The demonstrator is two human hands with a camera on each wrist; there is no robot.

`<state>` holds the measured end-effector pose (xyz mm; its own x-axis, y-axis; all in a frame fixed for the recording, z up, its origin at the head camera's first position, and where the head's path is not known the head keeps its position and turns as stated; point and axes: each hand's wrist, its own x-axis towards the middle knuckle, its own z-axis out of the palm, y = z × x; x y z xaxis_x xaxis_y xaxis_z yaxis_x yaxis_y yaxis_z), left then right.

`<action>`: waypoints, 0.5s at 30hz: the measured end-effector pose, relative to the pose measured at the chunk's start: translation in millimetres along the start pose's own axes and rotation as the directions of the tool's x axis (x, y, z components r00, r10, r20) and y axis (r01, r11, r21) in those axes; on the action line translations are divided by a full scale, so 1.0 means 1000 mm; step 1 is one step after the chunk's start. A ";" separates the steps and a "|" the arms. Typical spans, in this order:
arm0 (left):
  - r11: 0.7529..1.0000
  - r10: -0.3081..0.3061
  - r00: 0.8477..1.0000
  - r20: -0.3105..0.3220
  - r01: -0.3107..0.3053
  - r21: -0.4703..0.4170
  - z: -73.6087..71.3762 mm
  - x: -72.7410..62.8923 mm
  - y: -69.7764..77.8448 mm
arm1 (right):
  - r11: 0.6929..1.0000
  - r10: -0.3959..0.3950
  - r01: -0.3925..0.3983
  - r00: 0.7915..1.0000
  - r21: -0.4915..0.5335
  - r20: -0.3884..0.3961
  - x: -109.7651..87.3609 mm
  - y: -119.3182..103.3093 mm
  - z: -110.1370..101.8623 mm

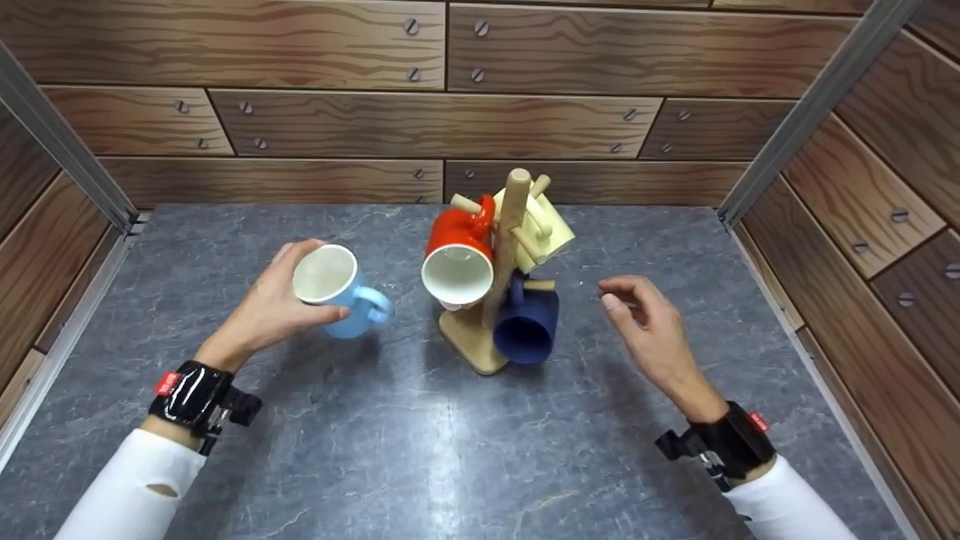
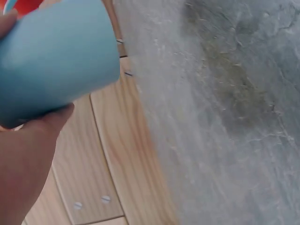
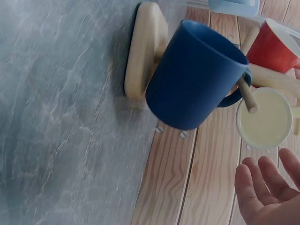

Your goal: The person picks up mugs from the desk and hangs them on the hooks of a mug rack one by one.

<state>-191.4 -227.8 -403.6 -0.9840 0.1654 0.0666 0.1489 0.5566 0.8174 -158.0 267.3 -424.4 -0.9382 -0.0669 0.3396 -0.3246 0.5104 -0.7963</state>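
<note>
My left hand (image 1: 270, 306) grips a light blue mug (image 1: 358, 321) by its body, thumb in front and fingers behind. The mug stands mostly upright, handle to the right; in the left wrist view the light blue mug (image 2: 61, 58) appears raised off the table. Right of it is a wooden mug rack (image 1: 516, 206). On its pegs hang a red mug (image 1: 451, 226), a pale yellow mug (image 1: 556, 238) and a dark blue mug (image 1: 541, 311), the last one lowest. My right hand (image 1: 651, 330) is apart from the rack, fingers loosely bent, holding nothing.
A grey marbled table (image 1: 420, 465) lies under everything. Wood-patterned panels (image 1: 337, 124) close off the back and both sides, with metal corner posts (image 1: 799, 124) between them. The rack's wooden base (image 1: 476, 345) rests on the table near the middle.
</note>
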 end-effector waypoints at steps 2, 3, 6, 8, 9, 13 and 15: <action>0.999 0.041 0.999 0.025 -0.040 -0.013 0.000 -0.003 0.004 | 1.000 0.016 -0.016 1.000 0.008 0.008 0.000 -0.002 0.002; 0.998 0.062 0.997 0.038 -0.061 -0.020 0.000 -0.005 0.006 | 1.000 0.027 -0.027 1.000 0.009 0.014 0.000 -0.003 0.003; 0.991 0.129 0.988 0.081 -0.126 -0.038 0.004 -0.008 0.013 | 0.999 0.049 -0.049 0.998 0.011 0.030 0.000 -0.006 0.005; 0.987 0.158 0.980 0.123 -0.153 -0.047 0.009 -0.009 0.017 | 0.999 0.052 -0.052 0.998 0.007 0.039 0.000 -0.008 0.006; 0.985 0.170 0.975 0.147 -0.164 -0.047 0.011 -0.010 0.019 | 0.999 0.051 -0.051 0.998 0.010 0.044 -0.001 -0.010 0.007; 0.981 0.195 0.950 0.244 -0.185 -0.061 0.023 -0.013 0.027 | 0.999 0.020 -0.021 0.999 0.032 0.040 -0.003 -0.012 0.014; 0.980 0.201 0.938 0.283 -0.188 -0.070 0.030 -0.014 0.030 | 0.999 -0.002 0.001 0.999 0.044 0.039 -0.005 -0.014 0.018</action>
<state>-169.9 -189.0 -396.9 -0.8654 0.4969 0.0646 0.3242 0.4568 0.8284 -150.7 245.1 -424.3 -0.9414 -0.1012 0.3218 -0.3301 0.4725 -0.8172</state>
